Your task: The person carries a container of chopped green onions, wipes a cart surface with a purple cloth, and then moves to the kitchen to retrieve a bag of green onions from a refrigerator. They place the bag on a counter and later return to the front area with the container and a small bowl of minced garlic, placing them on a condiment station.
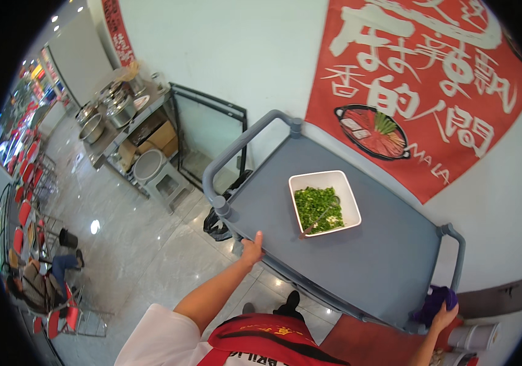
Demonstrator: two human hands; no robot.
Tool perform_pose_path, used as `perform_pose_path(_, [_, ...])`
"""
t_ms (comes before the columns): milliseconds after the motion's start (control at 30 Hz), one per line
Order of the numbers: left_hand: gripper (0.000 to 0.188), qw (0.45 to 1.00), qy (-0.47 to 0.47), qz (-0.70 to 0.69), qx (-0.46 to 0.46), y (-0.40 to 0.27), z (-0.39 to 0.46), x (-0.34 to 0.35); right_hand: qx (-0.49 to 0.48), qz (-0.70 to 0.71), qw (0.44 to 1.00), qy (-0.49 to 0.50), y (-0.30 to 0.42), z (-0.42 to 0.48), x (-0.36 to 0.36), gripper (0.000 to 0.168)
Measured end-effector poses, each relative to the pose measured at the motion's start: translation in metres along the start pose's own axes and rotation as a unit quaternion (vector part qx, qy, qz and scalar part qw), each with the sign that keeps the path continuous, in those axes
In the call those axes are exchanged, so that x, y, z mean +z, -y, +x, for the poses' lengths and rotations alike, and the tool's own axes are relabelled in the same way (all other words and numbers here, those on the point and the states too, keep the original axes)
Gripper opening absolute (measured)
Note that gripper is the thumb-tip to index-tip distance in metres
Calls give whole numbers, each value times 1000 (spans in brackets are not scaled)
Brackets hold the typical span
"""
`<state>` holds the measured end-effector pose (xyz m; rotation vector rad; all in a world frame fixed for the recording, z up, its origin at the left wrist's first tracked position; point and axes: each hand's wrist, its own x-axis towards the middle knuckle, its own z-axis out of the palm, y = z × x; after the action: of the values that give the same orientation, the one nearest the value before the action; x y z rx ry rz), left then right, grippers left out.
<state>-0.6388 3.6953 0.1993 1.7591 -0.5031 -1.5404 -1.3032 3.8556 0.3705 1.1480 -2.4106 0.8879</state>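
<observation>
A grey plastic service cart (325,265) stands before me against the wall. My left hand (252,250) grips its near edge toward the left corner, thumb on top and fingers below the rim. At the near right corner, my right hand (447,315) holds a purple cloth (434,302) beside the cart's right handle (460,256). On the cart top, a white square tub (351,201) contains chopped green onions (311,206). A spoon (318,222) rests in it, its brown handle leaning over the near rim.
A grey plastic stool (151,167) and a steel table (128,130) with metal pots (119,110) are at the left. A framed glass panel (210,132) leans on the wall. A seated person (43,283) is among red chairs (25,212). Metal cans (474,336) stand at lower right.
</observation>
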Motion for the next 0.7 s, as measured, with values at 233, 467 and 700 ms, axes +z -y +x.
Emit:
perform_pose_path(233, [73, 908, 377, 181, -18, -32, -91, -40, -79, 239, 961, 112, 289, -79, -93, 39])
perform_pose_path(467, [55, 844, 475, -11, 249, -69, -195, -27, -17, 478, 746, 464, 433, -196, -70, 32])
perform_pose_path(700, [33, 823, 462, -314, 107, -86, -207, -28, -74, 338, 795, 498, 409, -250, -57, 38])
